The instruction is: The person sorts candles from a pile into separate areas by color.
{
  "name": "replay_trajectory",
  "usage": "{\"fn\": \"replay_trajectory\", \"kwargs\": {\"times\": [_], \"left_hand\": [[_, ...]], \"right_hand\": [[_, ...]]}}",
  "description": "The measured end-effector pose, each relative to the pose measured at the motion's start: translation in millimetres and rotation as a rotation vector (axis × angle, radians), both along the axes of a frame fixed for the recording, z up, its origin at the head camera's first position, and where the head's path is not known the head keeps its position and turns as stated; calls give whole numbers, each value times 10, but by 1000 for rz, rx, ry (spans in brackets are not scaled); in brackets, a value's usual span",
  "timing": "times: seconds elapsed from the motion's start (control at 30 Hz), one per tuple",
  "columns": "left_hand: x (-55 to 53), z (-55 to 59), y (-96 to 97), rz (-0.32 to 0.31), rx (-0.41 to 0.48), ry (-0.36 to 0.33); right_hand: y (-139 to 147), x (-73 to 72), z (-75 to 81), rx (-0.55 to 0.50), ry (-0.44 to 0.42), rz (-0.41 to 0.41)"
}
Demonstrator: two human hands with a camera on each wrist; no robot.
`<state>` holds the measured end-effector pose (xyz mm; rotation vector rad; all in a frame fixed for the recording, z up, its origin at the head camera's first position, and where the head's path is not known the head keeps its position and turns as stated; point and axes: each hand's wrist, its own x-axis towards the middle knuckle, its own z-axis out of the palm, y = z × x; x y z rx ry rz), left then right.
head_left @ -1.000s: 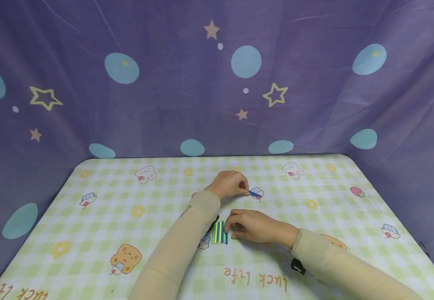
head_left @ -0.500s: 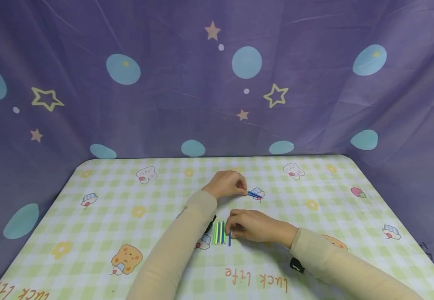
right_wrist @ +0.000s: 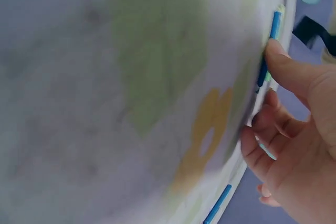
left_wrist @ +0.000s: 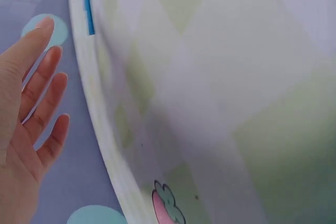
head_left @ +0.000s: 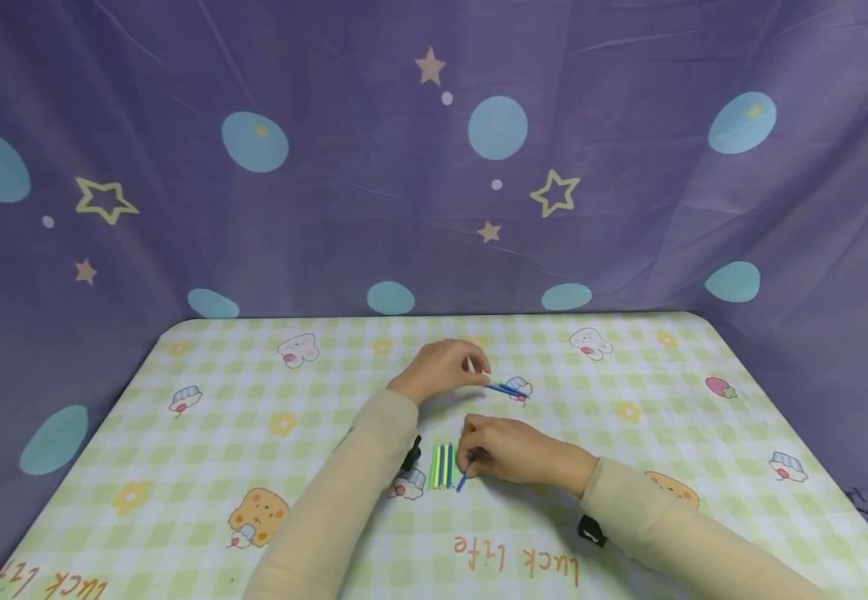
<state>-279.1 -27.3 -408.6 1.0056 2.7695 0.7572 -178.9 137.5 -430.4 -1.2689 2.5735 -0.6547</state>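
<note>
My left hand point(head_left: 444, 367) is over the far middle of the table, its fingertips beside a couple of thin blue sticks point(head_left: 512, 390). In the left wrist view, the fingers point(left_wrist: 42, 90) are spread, with a gap between them and a blue stick point(left_wrist: 88, 6). Nearer me, my right hand point(head_left: 509, 450) pinches one blue stick point(head_left: 463, 482), slanted, its lower end showing beneath the fingers. The right wrist view has the thumb against a blue stick point(right_wrist: 275, 22). Just left of this hand lies a row of several upright-lying green and blue sticks point(head_left: 451, 465).
A green-and-white checked cloth with printed cartoons covers the table point(head_left: 358, 350). Behind it hangs a purple curtain point(head_left: 328, 208) with stars and dots. Black straps point(head_left: 591, 530) sit at the wrists.
My left hand has drawn slightly left, the blue sticks there fanning a little apart. The right hand's blue stick has come away from the row's right end and tilted.
</note>
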Motion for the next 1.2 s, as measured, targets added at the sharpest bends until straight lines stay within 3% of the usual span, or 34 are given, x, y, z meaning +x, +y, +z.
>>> {"fn": "replay_trajectory", "kwargs": {"times": [0.3,0.57,0.87,1.2], "left_hand": [[114,68,-189,67,70,3],[308,75,-326,114,100,-7],[578,2,-399,131,72,-80],[808,69,-496,146,46,-28]], "right_hand": [[74,-47,75,-72,-115,-52],[171,-120,65,-165,-134,-135],[285,-222,59,-262,-130,-281],[412,-343,135,-286,-83,-544]]}}
